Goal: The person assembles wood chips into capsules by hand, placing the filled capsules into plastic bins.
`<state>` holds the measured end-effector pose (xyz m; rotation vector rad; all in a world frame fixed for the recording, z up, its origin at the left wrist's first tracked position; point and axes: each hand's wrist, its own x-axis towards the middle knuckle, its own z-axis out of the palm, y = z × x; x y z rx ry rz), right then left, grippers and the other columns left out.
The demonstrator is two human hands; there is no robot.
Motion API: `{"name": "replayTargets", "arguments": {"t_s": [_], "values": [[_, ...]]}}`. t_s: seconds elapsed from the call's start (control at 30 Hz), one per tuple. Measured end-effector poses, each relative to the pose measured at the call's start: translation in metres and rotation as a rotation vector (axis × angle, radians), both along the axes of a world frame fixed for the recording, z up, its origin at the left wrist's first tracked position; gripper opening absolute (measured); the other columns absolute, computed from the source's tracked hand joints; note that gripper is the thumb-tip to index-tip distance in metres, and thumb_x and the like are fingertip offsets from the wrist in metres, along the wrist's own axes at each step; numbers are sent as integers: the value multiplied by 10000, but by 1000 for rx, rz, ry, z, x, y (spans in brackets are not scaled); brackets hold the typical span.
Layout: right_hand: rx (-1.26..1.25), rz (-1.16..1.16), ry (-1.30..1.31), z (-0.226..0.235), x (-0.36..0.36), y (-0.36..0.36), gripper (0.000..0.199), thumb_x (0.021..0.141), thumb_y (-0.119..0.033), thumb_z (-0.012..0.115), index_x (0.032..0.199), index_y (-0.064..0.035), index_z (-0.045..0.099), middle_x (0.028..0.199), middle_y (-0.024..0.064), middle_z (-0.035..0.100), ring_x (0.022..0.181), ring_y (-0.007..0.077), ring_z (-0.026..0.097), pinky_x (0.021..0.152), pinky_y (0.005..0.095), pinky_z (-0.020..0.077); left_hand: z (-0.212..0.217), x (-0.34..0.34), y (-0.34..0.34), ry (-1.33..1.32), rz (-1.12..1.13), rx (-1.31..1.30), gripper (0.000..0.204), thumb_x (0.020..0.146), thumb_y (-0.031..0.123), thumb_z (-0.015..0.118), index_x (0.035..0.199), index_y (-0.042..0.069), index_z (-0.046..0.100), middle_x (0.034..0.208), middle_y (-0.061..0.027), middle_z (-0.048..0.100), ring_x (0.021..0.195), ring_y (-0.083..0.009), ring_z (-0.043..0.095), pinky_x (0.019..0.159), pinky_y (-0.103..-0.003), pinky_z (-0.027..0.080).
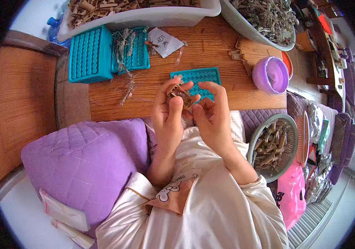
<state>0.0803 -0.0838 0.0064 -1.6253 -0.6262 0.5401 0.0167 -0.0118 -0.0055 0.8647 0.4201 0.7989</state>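
In front of my lap, my left hand [170, 114] grips a small brown boxy piece [180, 94] between thumb and fingers. The piece has an open, frame-like shape with something dark inside. My right hand [214, 120] is curled close beside its lower right end, with thumb and a fingertip pinched together; what they hold, if anything, is too small to make out. Just beyond both hands a flat teal tray [204, 75] with rows of round hollows lies on the wooden table [210, 43], partly hidden by my fingers.
Teal trays [89, 56] are stacked at the back left, beside a bundle of thin strands [124, 50]. A white bin [144, 17] of brown pieces stands behind. A purple bowl [264, 79] sits at the table's right; a grey basket [293, 145] of brown pieces is beside me.
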Motion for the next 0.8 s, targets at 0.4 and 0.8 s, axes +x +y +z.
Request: {"name": "replayTargets", "arguments": {"t_s": [0.4,0.8], "values": [[-202,212,-36,-1,25,2,342,685,80,496,1017,14,449,829,88,529,693,118,527,599,220,427,-14,9,6,-230,-143,-559,303,843,173,432,1118,60,372,961,-142,542,869,-237,560,639,-282,523],[-76,148,29,3,27,19,328,668,44,505,993,5,488,810,98,580,813,136,558,727,261,449,-13,11,-6,-66,15,-95,258,831,85,450,1075,28,386,988,-123,521,942,-202,511,812,-291,417]]}}
